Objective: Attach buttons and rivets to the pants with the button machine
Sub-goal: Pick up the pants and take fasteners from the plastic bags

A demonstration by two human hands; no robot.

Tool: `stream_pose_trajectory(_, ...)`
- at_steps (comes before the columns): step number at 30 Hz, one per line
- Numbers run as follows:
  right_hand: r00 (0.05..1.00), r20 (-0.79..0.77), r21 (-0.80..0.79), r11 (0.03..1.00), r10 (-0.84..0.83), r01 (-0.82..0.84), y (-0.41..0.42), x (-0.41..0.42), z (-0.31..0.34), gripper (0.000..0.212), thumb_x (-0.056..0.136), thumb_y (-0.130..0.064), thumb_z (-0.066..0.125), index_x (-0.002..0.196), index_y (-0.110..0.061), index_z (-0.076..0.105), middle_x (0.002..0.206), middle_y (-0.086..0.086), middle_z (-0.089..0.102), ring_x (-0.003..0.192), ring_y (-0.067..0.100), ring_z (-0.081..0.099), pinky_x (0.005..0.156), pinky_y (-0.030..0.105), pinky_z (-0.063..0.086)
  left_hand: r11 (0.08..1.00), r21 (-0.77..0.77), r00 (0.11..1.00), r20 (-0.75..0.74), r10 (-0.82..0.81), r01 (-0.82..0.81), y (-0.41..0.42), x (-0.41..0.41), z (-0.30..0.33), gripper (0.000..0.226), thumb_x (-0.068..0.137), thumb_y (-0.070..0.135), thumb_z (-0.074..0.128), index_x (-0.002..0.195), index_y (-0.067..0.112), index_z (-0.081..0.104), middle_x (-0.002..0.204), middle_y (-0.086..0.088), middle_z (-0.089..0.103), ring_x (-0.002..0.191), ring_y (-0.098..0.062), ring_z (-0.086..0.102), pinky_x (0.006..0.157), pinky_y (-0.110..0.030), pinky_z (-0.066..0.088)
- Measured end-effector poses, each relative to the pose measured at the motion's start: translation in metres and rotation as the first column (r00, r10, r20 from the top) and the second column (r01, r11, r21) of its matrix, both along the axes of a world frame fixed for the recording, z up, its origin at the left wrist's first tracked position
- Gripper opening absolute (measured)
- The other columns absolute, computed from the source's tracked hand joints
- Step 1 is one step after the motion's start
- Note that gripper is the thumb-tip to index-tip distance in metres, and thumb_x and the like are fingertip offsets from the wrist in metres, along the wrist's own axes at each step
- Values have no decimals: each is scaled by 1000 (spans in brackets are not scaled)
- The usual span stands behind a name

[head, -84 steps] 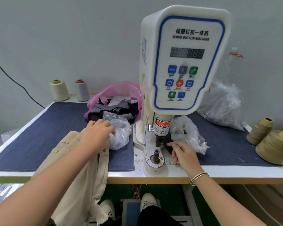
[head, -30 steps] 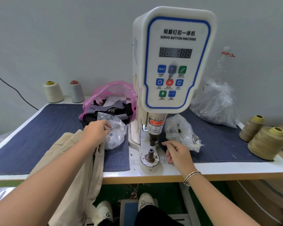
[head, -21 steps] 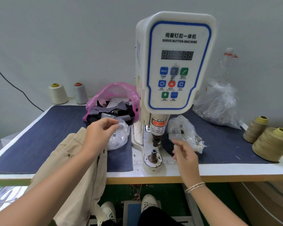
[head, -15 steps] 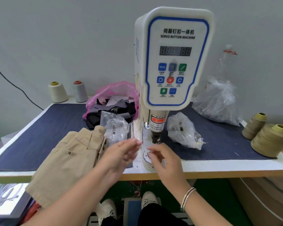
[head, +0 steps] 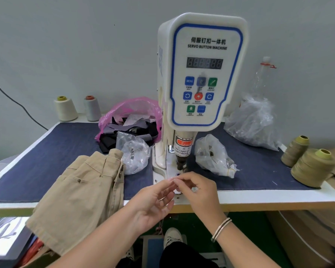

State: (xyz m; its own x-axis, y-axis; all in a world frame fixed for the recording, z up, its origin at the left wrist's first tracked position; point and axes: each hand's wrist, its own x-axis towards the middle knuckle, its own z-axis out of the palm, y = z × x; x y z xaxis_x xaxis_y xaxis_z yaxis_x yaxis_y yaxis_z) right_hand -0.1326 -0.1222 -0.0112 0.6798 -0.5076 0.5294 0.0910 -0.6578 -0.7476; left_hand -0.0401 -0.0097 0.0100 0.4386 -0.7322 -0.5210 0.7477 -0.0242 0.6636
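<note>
Plain grey wall, white worktable, green floor

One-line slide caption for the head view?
Both hands meet fingertip to fingertip below the button machine; khaki pants lie left.

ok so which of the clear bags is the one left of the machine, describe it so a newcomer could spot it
Start at the tall white servo button machine in the middle of the table. Just left of its column, on the blue denim mat, sits a small clear plastic bag. It lies between the tan pants and the machine, in front of the pink bag of dark scraps.
</note>
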Motion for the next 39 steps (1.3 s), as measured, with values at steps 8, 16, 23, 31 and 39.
stream_pose_trajectory(8,997,-21,272,959,-76,79,-18,6,-15,13,85,-13,68,78,-24,67,78,-8,64,77,15,60,72,27,51,953,-21,37,999,33,-302,14,61,-5,17,91,16,59,79,22,70,76,12,65,75,-1,54,68,-17,42)
stream_pose_trajectory(16,998,-33,373,927,47,-32,-27,15,-16,16,86,-12,66,77,-24,68,80,-8,66,78,5,61,73,16,49,781,107,-347,853,-390,-615,39,118,-59,28,77,29,43,72,19,69,82,6,62,87,-24,54,71,-37,35)
stream_pose_trajectory(23,997,-40,310,949,66,-50,-33,18,-15,19,86,-7,66,77,-24,67,80,-14,65,79,3,61,74,15,49,761,124,-346,837,-425,-636,36,116,-59,18,75,24,51,72,20,68,82,7,61,89,-22,53,74,-37,33)
stream_pose_trajectory(31,991,-122,131,991,52,-35,-40,15,-9,21,83,-11,70,78,-32,68,77,-12,67,79,2,62,73,12,48,765,129,-345,837,-426,-631,37,115,-57,17,74,23,52,71,20,68,81,7,61,89,-22,53,74,-38,35)
stream_pose_trajectory(39,986,-166,-162,986,11,-38,-52,5,-7,21,87,-19,67,99,-36,72,84,-30,65,84,2,62,72,13,48,769,127,-360,828,-430,-627,37,114,-56,17,73,24,52,71,21,69,80,7,61,87,-22,53,72,-37,34)
